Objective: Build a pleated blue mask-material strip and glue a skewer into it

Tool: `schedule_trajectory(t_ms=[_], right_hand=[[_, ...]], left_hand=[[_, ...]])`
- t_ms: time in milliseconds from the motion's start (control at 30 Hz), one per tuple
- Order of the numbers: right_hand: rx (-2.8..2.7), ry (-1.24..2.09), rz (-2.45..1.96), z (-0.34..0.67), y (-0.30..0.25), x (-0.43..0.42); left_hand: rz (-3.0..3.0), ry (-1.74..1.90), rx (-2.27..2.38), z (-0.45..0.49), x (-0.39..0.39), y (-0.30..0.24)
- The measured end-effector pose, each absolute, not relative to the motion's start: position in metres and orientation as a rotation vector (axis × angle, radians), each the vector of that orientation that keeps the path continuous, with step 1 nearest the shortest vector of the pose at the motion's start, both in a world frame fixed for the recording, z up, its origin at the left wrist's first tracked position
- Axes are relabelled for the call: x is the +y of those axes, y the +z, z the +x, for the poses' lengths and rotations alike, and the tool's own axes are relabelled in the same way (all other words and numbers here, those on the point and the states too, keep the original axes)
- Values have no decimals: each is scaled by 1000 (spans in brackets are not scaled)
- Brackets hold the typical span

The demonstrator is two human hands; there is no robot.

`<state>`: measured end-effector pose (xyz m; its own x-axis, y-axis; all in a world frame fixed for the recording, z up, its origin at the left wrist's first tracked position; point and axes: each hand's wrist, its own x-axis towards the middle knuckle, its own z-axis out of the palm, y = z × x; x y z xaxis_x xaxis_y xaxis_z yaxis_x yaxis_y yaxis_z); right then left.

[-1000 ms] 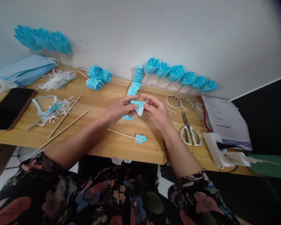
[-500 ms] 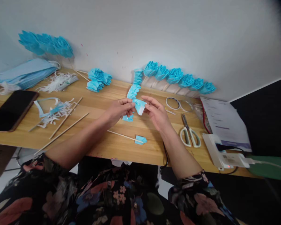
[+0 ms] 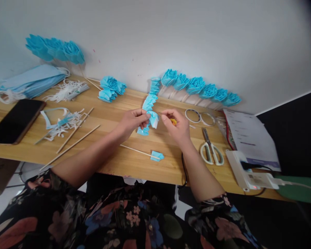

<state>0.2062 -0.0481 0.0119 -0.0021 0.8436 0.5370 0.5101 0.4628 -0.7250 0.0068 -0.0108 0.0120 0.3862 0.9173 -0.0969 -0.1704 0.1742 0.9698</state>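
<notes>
1. The left hand (image 3: 132,121) is pinching a folded blue piece (image 3: 153,120) between thumb and fingertips, hardly any gap showing.
2. The right hand (image 3: 178,128) is hovering at the piece's three o'clock, thumb and forefinger nearly meeting; whether they are gripping anything, I cannot tell. Something yellow (image 3: 173,121) is showing between its fingers.
3. Counting from the piece, overlapping blue petals (image 3: 149,102) are lying at twelve; at six, a wooden stick (image 3: 134,149) is resting on a blue scrap (image 3: 157,154).
4. White-handled scissors (image 3: 208,142) are lying at four.
5. Blue roses (image 3: 195,85) are leaning at two, a blue flower cluster (image 3: 109,83) is lying at ten, and a phone (image 3: 17,121) is lying at nine.
</notes>
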Motion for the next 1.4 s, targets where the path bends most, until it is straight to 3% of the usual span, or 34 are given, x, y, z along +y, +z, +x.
schedule_trajectory(t_ms=[533,900,1400], right_hand=[[-1862,2,-1070,204,8,-45],[-1765,284,-1144,208,13,-47],[-1756,308,-1221,203,11,-47]], left_hand=[[1303,868,846,8,-15,13],[1315,869,887,7,-15,15],[1238,920,753,8,-15,10]])
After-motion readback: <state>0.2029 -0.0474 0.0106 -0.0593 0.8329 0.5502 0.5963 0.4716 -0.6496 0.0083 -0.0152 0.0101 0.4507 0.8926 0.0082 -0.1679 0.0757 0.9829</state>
